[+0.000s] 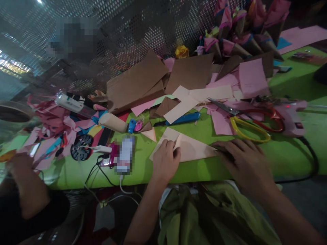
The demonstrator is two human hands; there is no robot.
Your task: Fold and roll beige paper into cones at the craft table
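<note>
A pale pink sheet of paper (pixel 195 148), partly folded to a point on its right, lies at the front of the green table. My left hand (pixel 166 161) is closed on its left part, with a raised flap of paper between thumb and fingers. At the pointed right end, my right hand (pixel 249 163) pinches the tip between thumb and fingertips. Scissors (pixel 249 126) with red and yellow handles lie just beyond the right hand. A blue utility knife (pixel 182 118) rests behind the sheet.
To the right lies a pink glue gun (pixel 290 117) with a black cable. Brown paper sheets (pixel 138 81) and pink paper (pixel 252 76) are piled behind. On the left are a phone (pixel 125 154), cables and a paper roll (pixel 112 122). Another person's hand (pixel 20 165) is at far left.
</note>
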